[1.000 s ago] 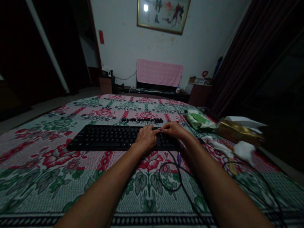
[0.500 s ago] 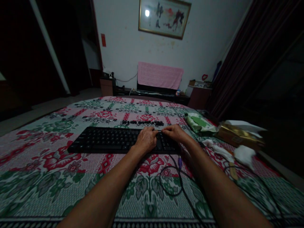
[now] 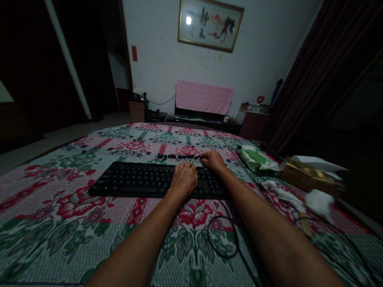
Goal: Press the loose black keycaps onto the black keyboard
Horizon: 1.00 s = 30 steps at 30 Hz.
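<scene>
A black keyboard (image 3: 134,183) lies across a floral bedspread (image 3: 60,207). My left hand (image 3: 184,179) rests on the keyboard's right part with its fingers curled down onto the keys, and what is under them is hidden. My right hand (image 3: 212,159) reaches past the keyboard's far edge. Its fingertips are bunched at the right end of a row of loose black keycaps (image 3: 176,156) on the spread. Anything pinched in them is too small to make out.
The keyboard's cable (image 3: 223,243) loops on the spread between my forearms. To the right lie a green packet (image 3: 257,157), a gold box (image 3: 308,175) and white crumpled tissue (image 3: 318,199). Beyond the bed stands a low cabinet under a pink cloth (image 3: 203,97).
My right hand has left the keyboard, where it met my left hand, and moved forward to the keycap row. My left hand has stayed on the keys. The view has tilted down slightly.
</scene>
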Motion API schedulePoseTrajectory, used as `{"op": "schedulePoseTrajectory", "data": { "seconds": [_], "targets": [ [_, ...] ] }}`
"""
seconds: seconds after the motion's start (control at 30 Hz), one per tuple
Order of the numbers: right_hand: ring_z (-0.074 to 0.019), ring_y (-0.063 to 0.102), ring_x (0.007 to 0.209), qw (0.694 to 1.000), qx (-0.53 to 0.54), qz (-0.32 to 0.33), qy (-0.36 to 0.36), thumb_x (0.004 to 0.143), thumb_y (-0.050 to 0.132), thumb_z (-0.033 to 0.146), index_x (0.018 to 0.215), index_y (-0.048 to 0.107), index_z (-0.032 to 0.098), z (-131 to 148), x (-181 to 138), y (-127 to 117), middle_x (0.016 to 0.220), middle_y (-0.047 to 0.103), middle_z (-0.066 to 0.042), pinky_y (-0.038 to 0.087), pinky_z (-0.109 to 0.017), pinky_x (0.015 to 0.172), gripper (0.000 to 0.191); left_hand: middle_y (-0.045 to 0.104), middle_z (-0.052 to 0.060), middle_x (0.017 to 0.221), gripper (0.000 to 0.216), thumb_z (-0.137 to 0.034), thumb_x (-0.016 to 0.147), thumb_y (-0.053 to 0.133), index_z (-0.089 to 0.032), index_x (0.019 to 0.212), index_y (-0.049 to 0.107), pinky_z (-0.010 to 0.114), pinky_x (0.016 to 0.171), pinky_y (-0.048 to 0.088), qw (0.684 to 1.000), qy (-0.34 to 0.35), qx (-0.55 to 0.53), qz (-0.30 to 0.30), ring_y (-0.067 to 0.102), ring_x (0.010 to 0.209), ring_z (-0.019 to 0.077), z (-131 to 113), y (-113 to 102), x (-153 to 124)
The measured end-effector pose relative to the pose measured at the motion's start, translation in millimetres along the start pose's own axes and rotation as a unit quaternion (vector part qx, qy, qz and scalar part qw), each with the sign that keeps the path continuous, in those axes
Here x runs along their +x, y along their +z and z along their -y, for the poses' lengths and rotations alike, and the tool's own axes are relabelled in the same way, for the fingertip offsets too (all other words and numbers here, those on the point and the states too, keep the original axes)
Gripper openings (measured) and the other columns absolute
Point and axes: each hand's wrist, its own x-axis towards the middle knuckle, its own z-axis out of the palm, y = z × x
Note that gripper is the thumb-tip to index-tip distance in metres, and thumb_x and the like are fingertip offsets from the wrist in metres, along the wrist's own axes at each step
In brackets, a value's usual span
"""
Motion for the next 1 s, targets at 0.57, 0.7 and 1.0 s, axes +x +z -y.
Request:
{"op": "schedulePoseTrajectory", "data": {
  "seconds": [0.57,0.7,1.0],
  "targets": [
    [-0.0161,0.060,0.085,1.000,-0.003,0.017,-0.008,0.071,0.055,0.030,0.094,0.069,0.026,0.5,10.3,1.9,0.091,0.068,-0.004,0.043,-0.023,0.075,0.027,0.056,0.009,0.103,0.031,-0.028,0.086,0.035,-0.019,0.105,0.058,0.039,0.087,0.036,1.000,-0.005,0.000,0.009,0.046,0.100,0.0230,-1.9,-1.6,-0.4],
    [-0.0150,0.060,0.086,0.998,0.048,-0.035,-0.023,0.071,0.056,0.028,0.095,0.068,0.021,-2.2,5.7,-5.9,0.095,0.067,-0.004,0.043,-0.023,0.077,0.027,0.056,0.009,0.104,0.031,-0.028,0.087,0.035,-0.019,0.105,0.058,0.039,0.087,0.036,1.000,-0.003,0.003,0.010,0.046,0.100,0.0232,-1.8,-0.8,-0.3],
    [-0.0154,0.063,0.081,0.960,0.273,0.011,-0.059,0.070,0.059,0.023,0.091,0.066,0.014,-36.0,-42.6,-33.7,0.088,0.069,-0.006,0.048,-0.025,0.075,0.024,0.057,0.008,0.104,0.030,-0.026,0.085,0.037,-0.021,0.104,0.059,0.038,0.088,0.037,1.000,0.003,0.007,-0.001,0.047,0.101,0.0226,-1.3,-1.0,-0.3]
  ]
}}
